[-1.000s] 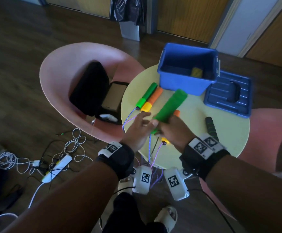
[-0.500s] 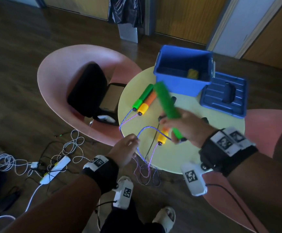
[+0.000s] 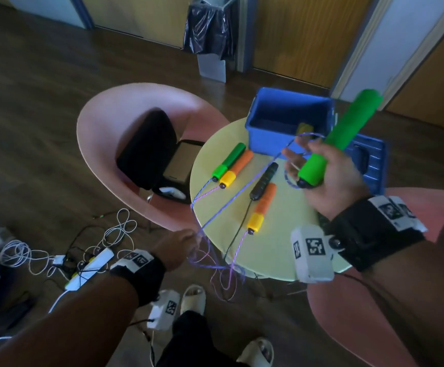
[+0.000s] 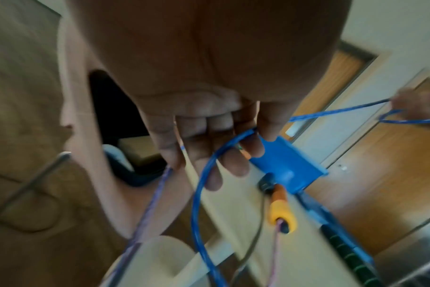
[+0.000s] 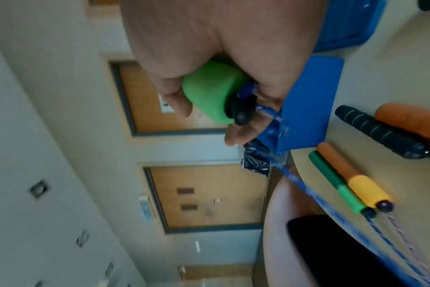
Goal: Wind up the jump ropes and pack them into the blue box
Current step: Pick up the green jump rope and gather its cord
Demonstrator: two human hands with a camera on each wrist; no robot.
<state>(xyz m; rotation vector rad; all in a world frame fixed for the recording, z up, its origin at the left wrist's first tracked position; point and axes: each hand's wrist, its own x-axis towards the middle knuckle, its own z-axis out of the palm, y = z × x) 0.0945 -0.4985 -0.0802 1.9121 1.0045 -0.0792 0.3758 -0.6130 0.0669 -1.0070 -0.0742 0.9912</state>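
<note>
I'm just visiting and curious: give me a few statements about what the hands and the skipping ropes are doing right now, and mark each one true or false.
1. The right hand holds a green handle raised above the table. True.
2. The left hand rests flat on the yellow table. False: it is off the table's near edge, pinching the blue rope.
3. The lid is on the blue box. False: the box is open, and the blue lid lies beside it on the table.
4. A green handle and an orange handle lie side by side on the table. True.
5. All the ropes are already wound up. False: cords hang loose over the table's edge.
</note>
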